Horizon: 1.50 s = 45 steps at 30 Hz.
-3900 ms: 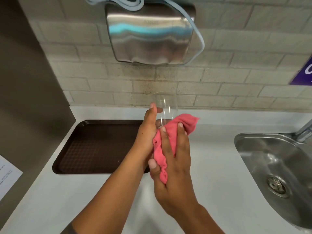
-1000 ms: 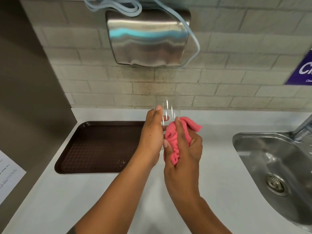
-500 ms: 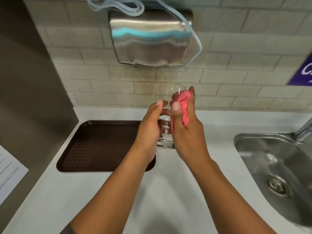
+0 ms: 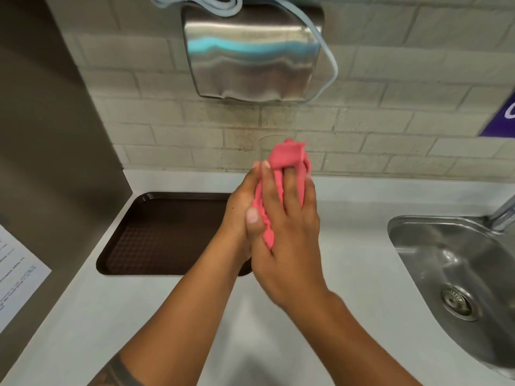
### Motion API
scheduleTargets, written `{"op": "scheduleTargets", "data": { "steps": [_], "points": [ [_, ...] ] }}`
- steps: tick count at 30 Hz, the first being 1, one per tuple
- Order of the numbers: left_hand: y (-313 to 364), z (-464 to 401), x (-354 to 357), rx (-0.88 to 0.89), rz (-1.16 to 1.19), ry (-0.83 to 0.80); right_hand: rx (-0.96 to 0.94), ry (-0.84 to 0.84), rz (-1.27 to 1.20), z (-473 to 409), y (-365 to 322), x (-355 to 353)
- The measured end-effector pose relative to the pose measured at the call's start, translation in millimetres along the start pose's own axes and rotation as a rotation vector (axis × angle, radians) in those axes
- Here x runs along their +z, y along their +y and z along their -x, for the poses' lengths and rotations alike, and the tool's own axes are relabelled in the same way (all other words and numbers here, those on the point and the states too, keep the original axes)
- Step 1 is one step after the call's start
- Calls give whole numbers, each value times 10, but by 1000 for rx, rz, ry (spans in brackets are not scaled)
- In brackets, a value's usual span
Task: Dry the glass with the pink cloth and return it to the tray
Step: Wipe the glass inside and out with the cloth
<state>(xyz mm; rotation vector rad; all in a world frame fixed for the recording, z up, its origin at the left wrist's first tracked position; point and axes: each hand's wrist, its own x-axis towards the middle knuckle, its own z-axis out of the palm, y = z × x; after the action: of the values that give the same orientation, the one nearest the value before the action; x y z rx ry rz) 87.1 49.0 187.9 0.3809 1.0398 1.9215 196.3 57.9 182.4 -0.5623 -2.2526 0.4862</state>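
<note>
A clear glass [image 4: 264, 144] is held above the counter; only its rim shows against the wall tiles, the rest is hidden by the pink cloth [image 4: 287, 160] and both hands. My left hand [image 4: 239, 215] grips the glass from the left. My right hand [image 4: 289, 232] presses the cloth around the glass from the front and right, fingers spread over it. The brown tray [image 4: 156, 232] lies empty on the counter, to the left and below the hands.
A steel sink [image 4: 451, 268] with a tap [image 4: 501, 213] is set in the white counter [image 4: 348, 218] at the right. A steel hand dryer [image 4: 250, 51] hangs on the tiled wall above. A grey panel [image 4: 50, 135] with a paper sheet [image 4: 16, 277] borders the left.
My right hand came down from the rim and now wraps the cloth around the glass body, covering almost all of it. The left hand keeps its hold.
</note>
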Motion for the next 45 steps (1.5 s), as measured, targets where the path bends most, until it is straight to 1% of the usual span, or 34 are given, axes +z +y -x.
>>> {"op": "scheduleTargets", "data": {
  "steps": [1,3,4,6,7,10,12,16,19,23,26,28,30,33,36,41,43,45],
  "points": [
    [-4,21,-1,24,-50,-15,-11,1,-2,-103,14,-23],
    [-6,87,24,97,-217,-25,49,-11,-156,-325,84,-77],
    [-18,99,22,128,-290,4,135,-16,-292,-426,131,-119],
    [-8,121,56,162,-333,46,314,-24,-539,-550,208,-215],
    [-10,129,70,173,-339,41,358,-31,-586,-559,245,-238],
    [12,173,118,226,-432,61,380,-22,-646,-443,284,-200],
    [57,192,136,205,-430,77,429,-58,-713,-318,282,-141],
    [148,162,138,124,-308,59,583,-162,-925,-150,377,-61],
    [102,114,137,116,-268,43,688,-157,-1095,-122,406,-41],
    [-28,41,157,250,-377,117,826,-93,-1353,-109,462,15],
    [-89,17,130,369,-561,157,965,-137,-1460,-112,462,36],
    [-112,4,106,417,-591,115,985,-156,-1479,-127,476,32],
    [-128,-20,93,465,-600,80,983,-138,-1441,-148,510,36],
    [-173,-92,46,544,-632,46,997,-147,-1333,-180,583,43],
    [-225,-143,4,569,-628,29,1010,-220,-1196,-181,654,51],
    [-159,-205,-71,623,-593,-16,868,-216,-965,-211,737,49],
    [-90,-242,-109,646,-610,-26,788,-205,-944,-258,799,10],
    [-23,-287,-173,676,-615,-16,741,-204,-982,-319,873,-48]
  ]
}}
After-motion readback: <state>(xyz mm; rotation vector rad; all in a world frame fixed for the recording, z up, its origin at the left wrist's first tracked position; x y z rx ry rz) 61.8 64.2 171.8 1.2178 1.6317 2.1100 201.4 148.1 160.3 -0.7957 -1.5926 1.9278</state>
